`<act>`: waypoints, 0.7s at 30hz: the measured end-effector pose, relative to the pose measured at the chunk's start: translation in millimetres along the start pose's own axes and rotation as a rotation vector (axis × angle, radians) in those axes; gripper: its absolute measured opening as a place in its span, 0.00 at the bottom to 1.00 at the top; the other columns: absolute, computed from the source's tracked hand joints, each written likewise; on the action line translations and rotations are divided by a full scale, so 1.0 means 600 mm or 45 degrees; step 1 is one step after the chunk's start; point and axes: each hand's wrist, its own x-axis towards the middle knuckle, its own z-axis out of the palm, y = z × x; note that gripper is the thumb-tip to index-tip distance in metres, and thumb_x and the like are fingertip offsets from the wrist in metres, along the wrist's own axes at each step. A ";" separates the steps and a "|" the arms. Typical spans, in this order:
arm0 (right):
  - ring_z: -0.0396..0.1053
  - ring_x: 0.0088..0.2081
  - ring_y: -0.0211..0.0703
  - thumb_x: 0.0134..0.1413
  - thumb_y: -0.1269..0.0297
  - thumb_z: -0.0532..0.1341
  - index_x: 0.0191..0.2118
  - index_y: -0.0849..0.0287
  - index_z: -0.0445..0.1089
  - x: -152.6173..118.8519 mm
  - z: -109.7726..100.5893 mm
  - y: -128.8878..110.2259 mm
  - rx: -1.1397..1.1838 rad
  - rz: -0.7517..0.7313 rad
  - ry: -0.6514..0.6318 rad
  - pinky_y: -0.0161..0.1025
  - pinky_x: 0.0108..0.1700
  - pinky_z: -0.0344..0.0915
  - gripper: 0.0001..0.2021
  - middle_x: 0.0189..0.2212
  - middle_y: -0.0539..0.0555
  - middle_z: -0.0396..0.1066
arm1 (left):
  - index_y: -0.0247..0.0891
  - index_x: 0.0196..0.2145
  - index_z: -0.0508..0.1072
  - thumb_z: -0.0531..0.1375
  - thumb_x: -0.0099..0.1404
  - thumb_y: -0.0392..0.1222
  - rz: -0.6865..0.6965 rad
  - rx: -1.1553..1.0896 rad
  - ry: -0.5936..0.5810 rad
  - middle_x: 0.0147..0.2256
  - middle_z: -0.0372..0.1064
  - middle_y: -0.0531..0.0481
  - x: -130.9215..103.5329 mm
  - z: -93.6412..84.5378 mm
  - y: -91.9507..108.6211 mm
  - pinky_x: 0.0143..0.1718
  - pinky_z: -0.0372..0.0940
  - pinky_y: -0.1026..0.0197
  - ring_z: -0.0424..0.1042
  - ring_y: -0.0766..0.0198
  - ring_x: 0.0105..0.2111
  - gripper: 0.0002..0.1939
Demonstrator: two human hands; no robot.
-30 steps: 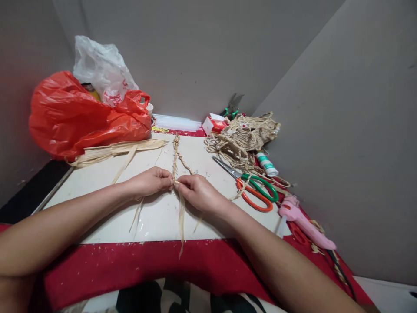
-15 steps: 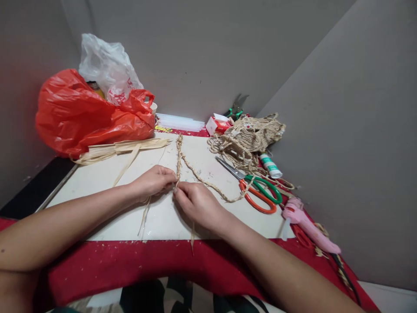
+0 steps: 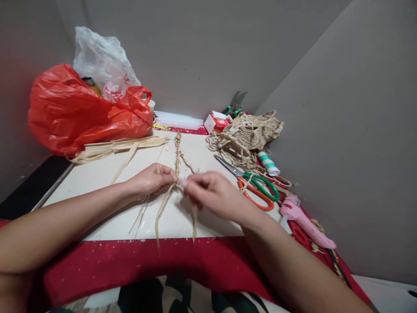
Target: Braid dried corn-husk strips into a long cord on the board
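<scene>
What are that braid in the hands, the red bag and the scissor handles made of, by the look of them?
Braid: seemingly dried plant fibre, such as straw or leaf strips; pale tan, matte, with flat loose strips hanging from it.
Red bag: thin plastic film; glossy and crinkled.
Scissors: the handle loops look like smooth moulded plastic or a coating, one green, one orange; the blades look like grey metal.

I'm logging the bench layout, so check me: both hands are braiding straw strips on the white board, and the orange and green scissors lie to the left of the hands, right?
Not quite. The scissors lie to the right of the right hand, not left, as the head view shows. The left hand and right hand do pinch the straw strips on the white board.
</scene>
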 end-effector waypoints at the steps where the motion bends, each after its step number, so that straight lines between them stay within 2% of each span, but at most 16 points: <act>1: 0.58 0.21 0.33 0.58 0.56 0.52 0.22 0.61 0.63 0.009 -0.003 0.012 0.034 0.031 0.240 0.32 0.26 0.54 0.18 0.17 0.49 0.62 | 0.35 0.21 0.63 0.60 0.57 0.41 0.002 -0.010 -0.012 0.11 0.47 0.62 0.000 -0.001 0.000 0.15 0.35 0.66 0.42 0.77 0.12 0.11; 2: 0.60 0.24 0.35 0.57 0.55 0.54 0.24 0.62 0.64 0.019 -0.003 0.025 0.057 0.045 0.398 0.33 0.28 0.56 0.17 0.20 0.50 0.64 | 0.35 0.21 0.64 0.60 0.57 0.42 0.005 -0.013 -0.019 0.11 0.46 0.62 0.000 -0.001 0.000 0.15 0.35 0.66 0.42 0.77 0.12 0.11; 3: 0.62 0.25 0.35 0.55 0.54 0.55 0.26 0.62 0.66 0.029 0.001 0.038 0.131 0.053 0.417 0.33 0.29 0.57 0.16 0.23 0.52 0.67 | 0.35 0.22 0.64 0.60 0.57 0.42 0.011 -0.007 -0.020 0.11 0.46 0.62 0.000 -0.001 0.000 0.15 0.35 0.66 0.42 0.77 0.12 0.11; 4: 0.63 0.25 0.35 0.55 0.53 0.55 0.28 0.63 0.66 0.038 0.007 0.050 0.252 0.084 0.334 0.33 0.28 0.58 0.17 0.24 0.52 0.68 | 0.35 0.22 0.64 0.60 0.57 0.43 0.018 0.003 -0.029 0.12 0.48 0.61 0.000 -0.001 0.000 0.15 0.35 0.66 0.42 0.77 0.12 0.12; 6: 0.60 0.20 0.33 0.56 0.50 0.53 0.28 0.63 0.65 0.051 0.022 0.067 0.517 0.196 0.048 0.32 0.23 0.57 0.19 0.20 0.51 0.66 | 0.34 0.22 0.65 0.60 0.57 0.43 0.037 0.025 -0.042 0.12 0.50 0.60 0.000 -0.001 0.000 0.15 0.35 0.66 0.43 0.77 0.12 0.12; 8: 0.51 0.14 0.29 0.55 0.47 0.53 0.24 0.61 0.61 0.059 0.035 0.077 0.685 0.294 -0.135 0.30 0.17 0.49 0.21 0.14 0.46 0.58 | 0.34 0.23 0.66 0.59 0.57 0.42 0.035 0.052 -0.031 0.13 0.50 0.60 0.000 0.000 0.000 0.15 0.35 0.66 0.42 0.77 0.13 0.10; 11: 0.41 0.13 0.27 0.54 0.47 0.56 0.20 0.61 0.60 0.065 0.038 0.086 0.725 0.317 -0.184 0.30 0.14 0.38 0.22 0.11 0.42 0.48 | 0.33 0.25 0.68 0.58 0.58 0.41 0.008 0.137 -0.030 0.13 0.50 0.60 0.000 0.002 0.003 0.16 0.36 0.66 0.41 0.77 0.13 0.08; 15: 0.40 0.12 0.26 0.53 0.49 0.57 0.20 0.62 0.63 0.068 0.028 0.091 0.760 0.360 -0.327 0.30 0.14 0.35 0.22 0.09 0.41 0.46 | 0.32 0.25 0.69 0.56 0.58 0.39 0.045 0.335 -0.095 0.15 0.55 0.58 -0.001 0.002 0.008 0.18 0.42 0.67 0.44 0.75 0.15 0.08; 18: 0.39 0.11 0.26 0.49 0.50 0.60 0.17 0.60 0.57 0.067 0.029 0.088 0.928 0.425 -0.332 0.29 0.13 0.35 0.22 0.08 0.41 0.46 | 0.33 0.25 0.69 0.56 0.58 0.41 0.143 0.571 -0.009 0.17 0.55 0.58 -0.002 -0.004 0.009 0.19 0.45 0.67 0.48 0.74 0.17 0.09; 21: 0.39 0.10 0.25 0.48 0.55 0.61 0.18 0.61 0.59 0.064 0.041 0.080 1.064 0.455 -0.204 0.29 0.13 0.35 0.19 0.08 0.41 0.48 | 0.33 0.26 0.71 0.53 0.59 0.43 0.191 0.849 0.019 0.18 0.56 0.57 -0.008 -0.012 0.015 0.21 0.48 0.67 0.51 0.72 0.19 0.12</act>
